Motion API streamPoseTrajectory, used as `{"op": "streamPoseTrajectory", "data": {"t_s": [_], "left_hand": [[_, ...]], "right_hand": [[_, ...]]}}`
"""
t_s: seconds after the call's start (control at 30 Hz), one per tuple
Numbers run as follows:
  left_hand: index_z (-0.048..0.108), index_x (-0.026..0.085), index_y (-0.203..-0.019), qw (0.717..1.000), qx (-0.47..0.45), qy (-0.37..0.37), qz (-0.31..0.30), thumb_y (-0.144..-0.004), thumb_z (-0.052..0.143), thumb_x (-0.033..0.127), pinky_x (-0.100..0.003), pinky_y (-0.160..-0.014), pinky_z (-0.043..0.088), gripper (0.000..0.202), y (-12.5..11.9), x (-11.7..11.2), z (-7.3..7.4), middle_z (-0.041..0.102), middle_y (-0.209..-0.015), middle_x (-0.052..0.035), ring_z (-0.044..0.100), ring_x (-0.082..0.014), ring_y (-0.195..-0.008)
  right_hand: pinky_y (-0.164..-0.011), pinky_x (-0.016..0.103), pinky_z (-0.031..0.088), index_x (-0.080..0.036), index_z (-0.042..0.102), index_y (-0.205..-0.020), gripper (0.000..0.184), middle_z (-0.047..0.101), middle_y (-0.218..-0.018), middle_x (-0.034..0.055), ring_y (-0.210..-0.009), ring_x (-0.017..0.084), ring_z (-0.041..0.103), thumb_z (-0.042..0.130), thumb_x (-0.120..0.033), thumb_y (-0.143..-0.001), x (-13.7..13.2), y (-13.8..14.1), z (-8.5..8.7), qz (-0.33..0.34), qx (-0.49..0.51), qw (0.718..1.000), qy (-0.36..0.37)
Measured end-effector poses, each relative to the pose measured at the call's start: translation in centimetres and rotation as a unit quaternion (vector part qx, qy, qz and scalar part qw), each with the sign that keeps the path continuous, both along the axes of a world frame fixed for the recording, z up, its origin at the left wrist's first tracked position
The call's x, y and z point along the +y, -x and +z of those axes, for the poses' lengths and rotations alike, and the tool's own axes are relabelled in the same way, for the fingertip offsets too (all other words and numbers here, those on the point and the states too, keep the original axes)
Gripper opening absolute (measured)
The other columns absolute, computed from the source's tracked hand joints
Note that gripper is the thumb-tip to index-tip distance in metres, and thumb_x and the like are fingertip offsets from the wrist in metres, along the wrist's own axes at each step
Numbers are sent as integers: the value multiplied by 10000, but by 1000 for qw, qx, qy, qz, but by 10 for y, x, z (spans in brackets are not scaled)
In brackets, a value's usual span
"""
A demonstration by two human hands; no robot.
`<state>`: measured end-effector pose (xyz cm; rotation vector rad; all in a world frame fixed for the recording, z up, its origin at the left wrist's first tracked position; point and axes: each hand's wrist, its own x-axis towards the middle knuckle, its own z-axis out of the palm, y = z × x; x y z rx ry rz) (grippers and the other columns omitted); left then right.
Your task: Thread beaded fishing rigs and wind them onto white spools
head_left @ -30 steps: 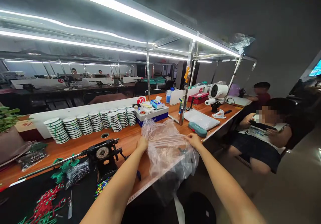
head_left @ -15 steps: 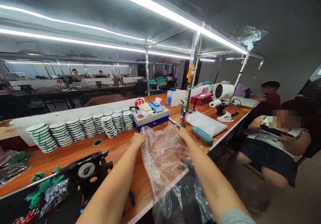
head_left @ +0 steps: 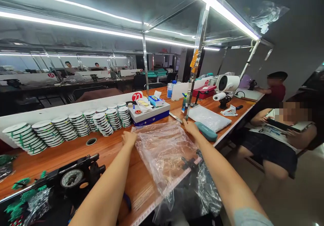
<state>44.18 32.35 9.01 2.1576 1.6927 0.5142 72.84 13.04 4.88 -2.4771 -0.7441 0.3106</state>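
At the right of the frame, two seated people [head_left: 272,141] [head_left: 275,87] are beside a long wooden bench [head_left: 145,189], which runs from the lower left toward the upper right. The nearer person holds a dark flat object, and those hands are apart from the two bare arms that reach in from the bottom edge.

On the bench's middle lies one clear plastic bag [head_left: 162,155], wrinkled and spread out. Its long axis seems to go from the bench's back part toward the front edge, and its lower part hangs over that edge. The left hand [head_left: 129,139] is just beside the bag's upper left part, and the right hand [head_left: 190,128] is at its upper right corner, so the right hand looks a little nearer to the bag. Both grips are partly open, with the fingers stretched forward. I cannot tell if either one really has hold of the plastic.

At the upper left of the bench stand about nine stacks of white rolls [head_left: 47,133], though they overlap and the count is not sure. At the lower left is one black machine with a round dial [head_left: 72,178]. Just beyond the right hand lies one teal case [head_left: 206,131].
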Motion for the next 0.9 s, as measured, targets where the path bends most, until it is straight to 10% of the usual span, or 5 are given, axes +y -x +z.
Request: {"op": "streamPoseTrajectory", "data": {"t_s": [0.13, 0.33, 0.47, 0.63, 0.9], "left_hand": [[383, 151, -1472, 986, 0, -90, -138, -993, 389, 290, -507, -1143, 320, 498, -19, -47, 6, 370, -1542, -204, 350, -345, -1423], [498, 206, -1434, 945, 79, -38, -316, -893, 534, 575, -728, -1114, 165, 656, -24, -117, -49, 379, -1575, -188, 236, -482, -1457], [375, 186, -1521, 939, 129, -31, -317, -928, 391, 642, -767, -1105, 83, 748, -17, -113, -62, 225, -1641, -181, 102, -470, -1503], [464, 141, -1448, 930, 101, -85, -343, -895, 520, 608, -710, -1149, 77, 726, -22, -99, -36, 316, -1592, -231, 155, -466, -1488], [505, 185, -1415, 859, 60, -126, -492, -1006, 367, 221, -357, -1179, 301, 433, -111, -42, -15, 486, -1509, -102, 429, -202, -1397]], "right_hand": [[-837, 385, 572, -154, 664, -1085, 269, 676, -1095, 69, -930, 202, 667, 611, -399, -990, -26, 19, 1, 15, 9, 998, 53], [-933, 471, 535, -156, 593, -1255, 332, 634, -1210, 99, -1060, 245, 641, 600, -366, -998, -38, 71, -14, 4, -73, 994, 76], [-945, 480, 525, -172, 566, -1301, 374, 641, -1203, 96, -1059, 245, 645, 542, -420, -1022, -35, 67, 0, 5, -106, 991, 81], [-931, 446, 505, -107, 554, -1265, 456, 671, -1169, 185, -1090, 297, 660, 426, -489, -1050, -45, 60, 23, -1, -123, 987, 106], [-814, 445, 512, -117, 553, -1162, 428, 722, -1014, 249, -981, 394, 707, 467, -504, -1002, -125, 116, 9, -23, -141, 975, 173]]}}
